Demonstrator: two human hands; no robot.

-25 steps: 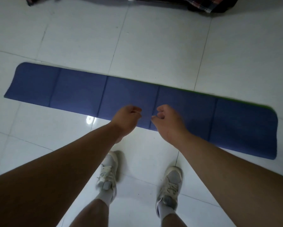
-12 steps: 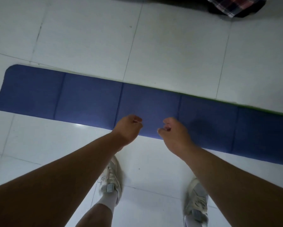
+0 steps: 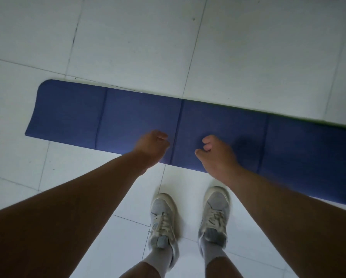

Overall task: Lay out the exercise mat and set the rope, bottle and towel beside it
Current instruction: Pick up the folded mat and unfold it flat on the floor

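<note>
A long, narrow blue exercise mat (image 3: pixel 128 117) lies flat across the white tile floor, crossed by fold creases. A green edge shows along its far side at the right, and its right end runs out of view. My left hand (image 3: pixel 151 146) hovers over the mat's near edge with its fingers curled and holds nothing. My right hand (image 3: pixel 216 155) hangs beside it over the mat, fingers curled too and holding nothing. No rope, bottle or towel is in view.
My two grey sneakers (image 3: pixel 162 219) stand on the tiles just short of the mat's near edge. White floor tiles (image 3: pixel 248 47) with dark grout lines stretch beyond the mat.
My hands have drawn apart over the mat. The view has shifted, so the mat's left end sits further in and its right end is cut off. My right foot has stepped up level with the left.
</note>
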